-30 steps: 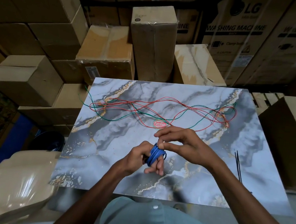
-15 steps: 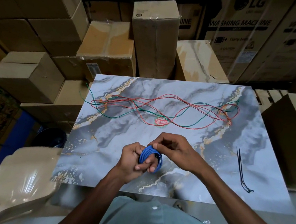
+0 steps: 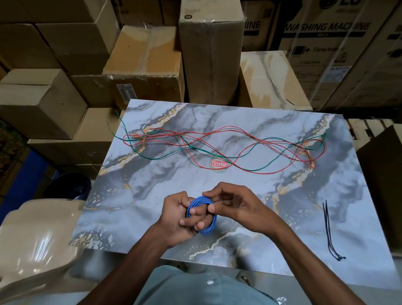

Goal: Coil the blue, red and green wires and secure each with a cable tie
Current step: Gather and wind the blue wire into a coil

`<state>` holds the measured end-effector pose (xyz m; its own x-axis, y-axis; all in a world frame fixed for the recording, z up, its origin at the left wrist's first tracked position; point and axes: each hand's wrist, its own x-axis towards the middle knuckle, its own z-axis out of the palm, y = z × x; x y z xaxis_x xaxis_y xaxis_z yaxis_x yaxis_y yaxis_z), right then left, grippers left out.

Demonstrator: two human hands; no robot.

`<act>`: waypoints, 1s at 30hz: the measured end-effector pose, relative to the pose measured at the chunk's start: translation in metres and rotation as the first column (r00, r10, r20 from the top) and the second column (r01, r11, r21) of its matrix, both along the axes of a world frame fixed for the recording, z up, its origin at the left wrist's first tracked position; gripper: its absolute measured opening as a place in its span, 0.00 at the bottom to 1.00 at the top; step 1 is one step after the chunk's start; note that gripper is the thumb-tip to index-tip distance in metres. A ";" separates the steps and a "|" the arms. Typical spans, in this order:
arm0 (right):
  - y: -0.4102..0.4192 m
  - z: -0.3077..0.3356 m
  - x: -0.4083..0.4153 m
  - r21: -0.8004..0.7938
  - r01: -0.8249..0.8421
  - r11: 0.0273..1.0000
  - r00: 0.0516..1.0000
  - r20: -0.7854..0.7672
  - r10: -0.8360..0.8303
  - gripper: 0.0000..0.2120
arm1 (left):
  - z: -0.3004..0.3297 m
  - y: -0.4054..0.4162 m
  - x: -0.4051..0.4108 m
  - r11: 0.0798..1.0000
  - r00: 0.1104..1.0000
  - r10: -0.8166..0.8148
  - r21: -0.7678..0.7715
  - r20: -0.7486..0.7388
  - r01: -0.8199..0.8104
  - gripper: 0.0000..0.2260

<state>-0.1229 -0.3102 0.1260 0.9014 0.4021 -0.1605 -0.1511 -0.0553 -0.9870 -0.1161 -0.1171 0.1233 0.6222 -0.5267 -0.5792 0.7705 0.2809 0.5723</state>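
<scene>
Both forearms reach in from 6 o'clock over the marbled slab (image 3: 138,195). The left hand (image 3: 176,215) curls its fingers through the round blue coil (image 3: 212,226), held at slab centre. The right hand (image 3: 236,208) pinches the coil's top. Thin red wire (image 3: 259,144) and green wire (image 3: 169,154) sprawl at 12 o'clock; slim black ties (image 3: 330,233) lie at 3 o'clock

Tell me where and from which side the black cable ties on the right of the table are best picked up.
Probably by the thin straight tails at the far end of the cable ties, pinched from above. They lie flat on the marble table in a narrow bunch, heads clustered at the near end, with bare surface on both sides. The right hand is nearer, though it is busy at the blue coil.
</scene>
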 end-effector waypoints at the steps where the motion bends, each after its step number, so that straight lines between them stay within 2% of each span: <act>1: 0.001 -0.003 0.000 0.008 0.020 1.000 1.000 -0.005 -0.020 0.08 | 0.001 0.000 0.002 1.000 1.000 -0.007 0.023 -0.010 0.007 0.12; 10: 0.003 -0.021 0.006 0.020 0.146 0.989 0.988 -0.053 -0.145 0.10 | 0.005 -0.006 0.017 0.971 0.995 -0.081 0.222 -0.057 0.092 0.13; 15: 0.003 -0.018 0.012 0.034 0.170 0.985 0.983 -0.083 -0.166 0.11 | 0.011 -0.011 0.022 0.962 0.999 -0.028 0.271 -0.045 0.039 0.12; 19: -0.001 -0.021 0.012 0.024 0.208 0.978 0.974 -0.099 -0.205 0.12 | 0.002 -0.022 0.021 0.936 1.000 0.024 0.353 -0.010 -0.019 0.16; 21: -0.003 -0.022 0.012 0.008 0.220 0.975 0.971 -0.092 -0.219 0.12 | -0.005 -0.025 0.023 0.907 0.999 0.042 0.418 0.031 -0.052 0.18; 24: -0.005 -0.022 0.012 -0.027 0.225 0.974 0.972 -0.065 -0.226 0.11 | -0.012 -0.028 0.023 0.851 0.993 0.075 0.513 0.096 -0.113 0.14; 28: -0.005 -0.019 0.016 -0.091 0.283 0.955 0.958 -0.009 -0.285 0.09 | -0.004 -0.031 0.027 0.878 0.991 0.076 0.464 0.107 -0.117 0.14; 30: -0.005 -0.021 0.019 -0.138 0.354 0.925 0.934 0.003 -0.357 0.08 | -0.003 -0.030 0.030 0.871 0.988 -0.002 0.486 0.152 -0.073 0.16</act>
<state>-0.1039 -0.3156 0.1046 0.9769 0.0296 -0.2115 -0.2063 -0.1253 -0.9704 -0.0857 -0.1475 0.1201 0.7307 -0.1754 -0.6598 0.6647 -0.0376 0.7462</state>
